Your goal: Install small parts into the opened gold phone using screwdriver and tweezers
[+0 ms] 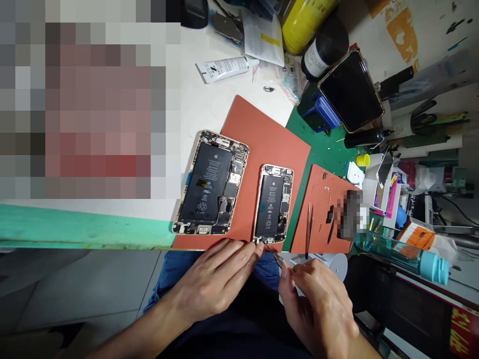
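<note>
The smaller opened phone [272,207] lies on a red-brown mat, its battery and circuit board exposed. At its bottom edge, my left hand [224,279] has its fingers drawn together, with the tips closed on the lower left corner. My right hand [318,299] grips a slim metal tool with a ridged handle [279,259]. The tool's thin tip reaches the bottom end of this phone, close to my left fingertips; whether it touches is too small to tell. To the left lies a larger opened phone [211,184], also with its battery showing.
Tweezers [309,229] and small dark parts lie on a second red-brown mat [299,239]. A phone on a stand [352,89] is at the upper right. A white tube [226,69] rests on the white tabletop. A blue bottle [404,254] lies at the right.
</note>
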The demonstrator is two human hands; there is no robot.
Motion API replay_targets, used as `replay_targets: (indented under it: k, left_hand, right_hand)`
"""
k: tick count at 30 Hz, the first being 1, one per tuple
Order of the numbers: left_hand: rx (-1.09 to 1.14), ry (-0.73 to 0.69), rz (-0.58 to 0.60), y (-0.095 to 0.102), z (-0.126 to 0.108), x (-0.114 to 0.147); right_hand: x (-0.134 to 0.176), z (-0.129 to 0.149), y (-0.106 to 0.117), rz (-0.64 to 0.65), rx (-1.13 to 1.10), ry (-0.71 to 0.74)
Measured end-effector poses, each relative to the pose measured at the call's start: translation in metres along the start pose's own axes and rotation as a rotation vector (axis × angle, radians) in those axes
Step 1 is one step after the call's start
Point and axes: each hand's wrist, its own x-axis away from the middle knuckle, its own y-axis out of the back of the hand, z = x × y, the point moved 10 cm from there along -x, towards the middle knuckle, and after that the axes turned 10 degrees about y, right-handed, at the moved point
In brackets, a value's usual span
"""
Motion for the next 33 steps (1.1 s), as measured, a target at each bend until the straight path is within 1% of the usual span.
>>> replay_targets:
  k: [1, 5, 9, 13, 17, 19, 23, 28, 33]
  left_hand:
    - [0.007, 0.000, -0.003, 0.000, 0.000, 0.000]
    - [0.014, -0.004, 0.014, -0.001, -0.001, -0.001]
    - [-0.010, -0.001, 0.007, 0.000, -0.001, -0.001]
    - [-0.017, 0.002, 0.010, -0.001, 0.000, 0.002]
    - [-0.036, -0.001, 0.021, -0.004, 0.001, 0.011]
    - [-0.021, 0.006, 0.027, -0.005, 0.002, 0.014]
    - [-0.001, 0.025, 0.038, -0.007, 0.004, 0.016]
    - [-0.034, 0.025, -0.017, -0.005, 0.003, 0.018]
    - [-0.033, 0.018, 0.026, -0.005, 0.002, 0.016]
  right_hand:
    - [0.000, 0.000, 0.000, 0.006, 0.003, 0.004]
    - [-0.002, 0.002, 0.004, -0.040, 0.006, 0.024]
    - [-0.004, 0.001, 0.001, -0.029, 0.013, 0.012]
    - [-0.003, 0.004, 0.005, -0.054, 0.010, 0.011]
    - [0.000, -0.003, 0.011, -0.068, -0.020, -0.118]
    - [-0.001, -0.006, 0.011, -0.072, -0.060, -0.150]
    - [-0.004, -0.008, 0.003, -0.046, -0.092, -0.124]
    - [0.000, -0.010, 0.002, -0.112, -0.116, -0.119]
    - [0.003, -0.009, 0.001, -0.128, -0.125, -0.108]
